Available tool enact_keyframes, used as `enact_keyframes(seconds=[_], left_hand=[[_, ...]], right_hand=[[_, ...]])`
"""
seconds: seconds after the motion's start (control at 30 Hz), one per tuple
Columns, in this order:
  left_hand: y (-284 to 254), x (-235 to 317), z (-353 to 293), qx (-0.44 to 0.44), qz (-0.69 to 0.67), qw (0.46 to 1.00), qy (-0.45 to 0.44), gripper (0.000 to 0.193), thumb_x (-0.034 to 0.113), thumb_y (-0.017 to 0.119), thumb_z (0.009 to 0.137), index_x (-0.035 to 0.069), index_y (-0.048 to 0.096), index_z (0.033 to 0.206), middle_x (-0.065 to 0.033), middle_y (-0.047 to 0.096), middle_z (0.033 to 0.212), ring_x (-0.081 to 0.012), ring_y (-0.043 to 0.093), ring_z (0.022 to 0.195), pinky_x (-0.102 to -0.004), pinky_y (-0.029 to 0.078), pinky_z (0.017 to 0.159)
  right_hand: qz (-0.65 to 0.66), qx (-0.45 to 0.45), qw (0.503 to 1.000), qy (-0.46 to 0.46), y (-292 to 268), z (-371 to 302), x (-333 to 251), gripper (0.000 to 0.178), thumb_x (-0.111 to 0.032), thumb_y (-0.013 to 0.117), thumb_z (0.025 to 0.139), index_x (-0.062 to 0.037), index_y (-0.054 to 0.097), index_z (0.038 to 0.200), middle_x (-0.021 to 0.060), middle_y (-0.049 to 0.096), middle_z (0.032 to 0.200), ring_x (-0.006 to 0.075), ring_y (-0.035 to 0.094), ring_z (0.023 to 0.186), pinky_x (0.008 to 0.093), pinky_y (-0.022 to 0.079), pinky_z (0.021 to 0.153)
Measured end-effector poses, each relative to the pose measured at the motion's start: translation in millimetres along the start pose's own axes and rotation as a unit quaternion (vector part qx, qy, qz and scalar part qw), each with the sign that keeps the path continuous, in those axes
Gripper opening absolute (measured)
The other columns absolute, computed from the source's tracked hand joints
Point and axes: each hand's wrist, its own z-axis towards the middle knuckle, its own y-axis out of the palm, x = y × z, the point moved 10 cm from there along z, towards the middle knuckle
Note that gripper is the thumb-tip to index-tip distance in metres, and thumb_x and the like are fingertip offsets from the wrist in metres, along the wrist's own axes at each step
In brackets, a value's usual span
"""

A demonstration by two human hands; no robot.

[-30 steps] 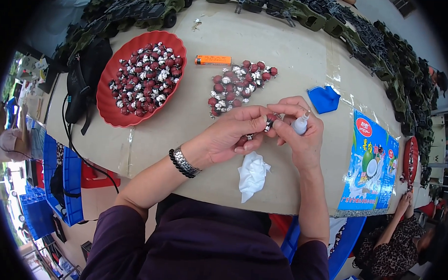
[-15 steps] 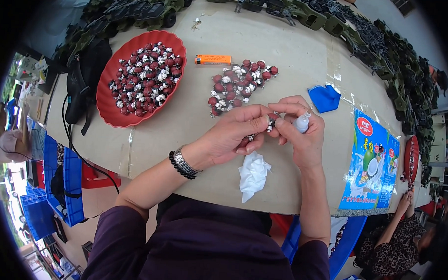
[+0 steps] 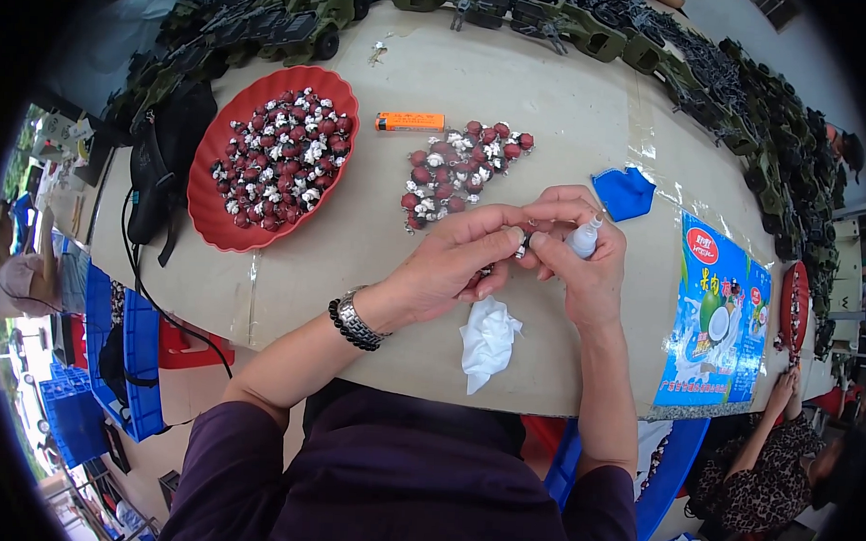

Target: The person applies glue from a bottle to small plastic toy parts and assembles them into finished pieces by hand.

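Between the fingertips of both hands is a small dark piece with white and red parts (image 3: 523, 243), mostly covered by the fingers. My left hand (image 3: 450, 259) pinches it between thumb and forefinger, while its curled lower fingers hold another dark red piece (image 3: 485, 271). Gripped in my right hand (image 3: 586, 271) is a small whitish dropper bottle (image 3: 583, 239), its narrow tip pointing up and away. The right thumb and forefinger also close on the small piece. Just beyond the hands lies a cluster of dark red and white pieces (image 3: 460, 168). A crumpled white tissue (image 3: 490, 344) lies nearer me.
A scalloped red bowl (image 3: 197, 191) full of similar pieces stands at left, beside a black bag (image 3: 158, 166). An orange tube (image 3: 410, 122), a blue scrap (image 3: 625, 193) and a printed blue sheet (image 3: 718, 314) lie on the table. Green toy vehicles (image 3: 298, 35) line the far edge. Another person (image 3: 760, 454) sits at right.
Both hands stay almost in place, still pinching the small piece. The left fingers have curled a little more over the second piece, so less of it shows.
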Motion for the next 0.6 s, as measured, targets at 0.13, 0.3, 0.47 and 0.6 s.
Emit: enact_keyframes(seconds=[0.13,0.3,0.47,0.6], left_hand=[[-1.8,6.7,-1.5,0.018,-0.006,1.000,0.019,0.029,0.020,0.048,0.099,0.006,0.050,0.124,-0.0014,0.059,0.089,-0.0024,0.044,0.054,-0.0171,0.025,0.043],[-1.0,9.6,-0.8,0.026,-0.013,0.998,0.050,0.025,0.020,0.048,0.099,0.007,0.047,0.121,-0.0001,0.056,0.084,-0.0032,0.045,0.054,-0.0182,0.027,0.043],[0.0,14.9,-0.9,0.013,0.020,0.995,0.098,0.024,0.020,0.048,0.099,0.010,0.045,0.122,0.0008,0.054,0.096,-0.0053,0.047,0.054,-0.0192,0.029,0.043],[4.0,20.4,-2.8,0.008,0.069,0.992,0.105,0.025,0.020,0.044,0.101,0.007,0.043,0.122,0.0012,0.050,0.085,-0.0047,0.046,0.055,-0.0192,0.031,0.046]], right_hand=[[0.029,0.018,0.999,0.000,-0.4,-1.2,-3.1,0.029,0.006,0.063,0.074,0.0019,0.063,0.102,0.0092,0.053,0.112,0.0057,0.056,0.063,0.0179,0.044,0.048],[-0.005,0.034,0.997,-0.067,-4.1,-4.4,-10.5,0.022,0.003,0.068,0.071,-0.0008,0.061,0.092,0.0057,0.055,0.100,0.0096,0.059,0.069,0.0212,0.045,0.056],[-0.146,0.049,0.974,-0.166,-0.8,-9.6,-26.3,0.021,0.004,0.069,0.068,-0.0029,0.062,0.086,0.0061,0.057,0.084,0.0127,0.056,0.069,0.0245,0.044,0.057],[-0.158,0.062,0.968,-0.183,4.2,-14.7,-36.0,0.020,0.005,0.069,0.067,-0.0026,0.064,0.085,0.0066,0.060,0.082,0.0143,0.058,0.069,0.0250,0.045,0.058]])
